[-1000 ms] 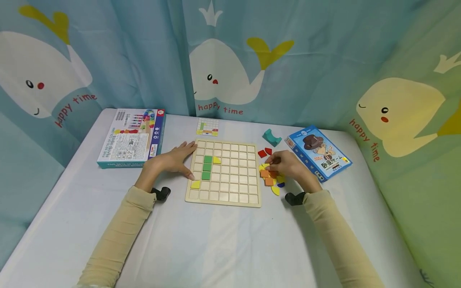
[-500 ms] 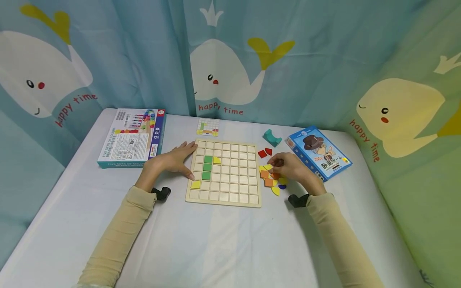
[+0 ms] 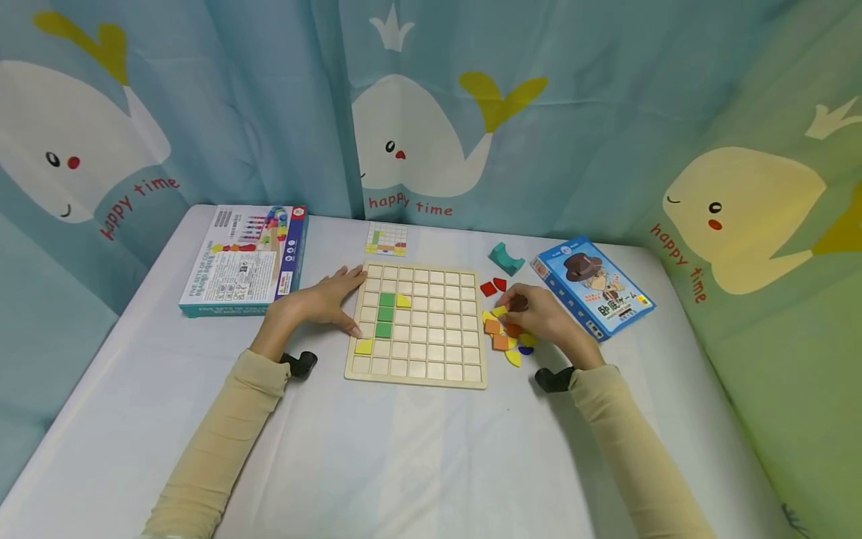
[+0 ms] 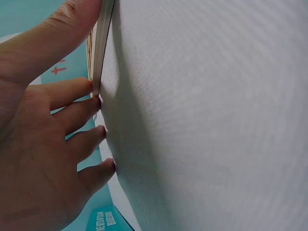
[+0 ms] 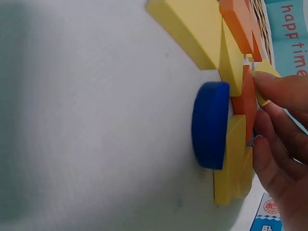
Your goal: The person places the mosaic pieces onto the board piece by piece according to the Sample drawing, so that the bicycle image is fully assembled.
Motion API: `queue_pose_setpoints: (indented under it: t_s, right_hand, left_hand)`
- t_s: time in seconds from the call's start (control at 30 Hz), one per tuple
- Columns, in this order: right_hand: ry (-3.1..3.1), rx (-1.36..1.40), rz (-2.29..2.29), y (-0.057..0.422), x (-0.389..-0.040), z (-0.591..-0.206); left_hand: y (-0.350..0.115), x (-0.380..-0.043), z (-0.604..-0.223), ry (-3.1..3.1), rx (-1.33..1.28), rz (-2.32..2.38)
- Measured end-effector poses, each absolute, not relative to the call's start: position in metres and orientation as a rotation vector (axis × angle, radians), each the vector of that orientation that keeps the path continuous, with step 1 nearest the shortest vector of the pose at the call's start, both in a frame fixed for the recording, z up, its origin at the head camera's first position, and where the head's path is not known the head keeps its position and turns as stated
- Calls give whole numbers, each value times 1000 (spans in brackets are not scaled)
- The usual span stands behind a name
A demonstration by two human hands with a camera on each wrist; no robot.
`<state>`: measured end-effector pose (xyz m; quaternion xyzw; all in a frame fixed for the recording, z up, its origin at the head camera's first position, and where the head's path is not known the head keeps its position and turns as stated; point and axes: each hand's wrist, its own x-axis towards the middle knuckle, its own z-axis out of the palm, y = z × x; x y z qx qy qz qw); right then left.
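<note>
My left hand (image 3: pixel 328 301) rests against the left edge of a wooden grid board (image 3: pixel 434 380), fingers spread and thumb lower down; the left wrist view shows the fingertips along the board's side (image 4: pixel 102 43). Several green squares (image 3: pixel 384 329) stand in one column of the grid, with a yellow quarter-round piece (image 3: pixel 402 301) beside them and another yellow piece (image 3: pixel 364 346) lower left. My right hand (image 3: pixel 544 311) is over a loose pile right of the board and pinches a yellow piece (image 5: pixel 267 69) between thumb and fingers. Orange squares (image 3: pixel 500 342), yellow pieces and a blue piece (image 5: pixel 211 126) lie under it.
A printed pattern card (image 3: pixel 387 239) lies behind the board. Two red pieces (image 3: pixel 488 289) and a teal curved block (image 3: pixel 506 259) are at the back right. A blue game box (image 3: pixel 592 288) lies beyond my right hand, and a bead-game box (image 3: pixel 242 262) sits at the left.
My right hand has shifted only slightly over the pile, its fingertips at the yellow piece. The left hand and the pieces on the board stay put.
</note>
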<state>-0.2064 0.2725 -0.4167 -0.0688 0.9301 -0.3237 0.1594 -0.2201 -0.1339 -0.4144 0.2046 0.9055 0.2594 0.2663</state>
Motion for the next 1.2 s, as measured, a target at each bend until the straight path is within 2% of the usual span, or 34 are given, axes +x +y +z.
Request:
queue_pose_setpoints:
  t_s: [0.53,1.2]
  right_hand:
    - [2666,-251,-1074,262,-202,-409]
    - [2483,-497,-1185,212,-193,-410]
  left_hand:
    - [-134,-220,-413,2451,552,697]
    - [-133,-219,-413,2441,540,697]
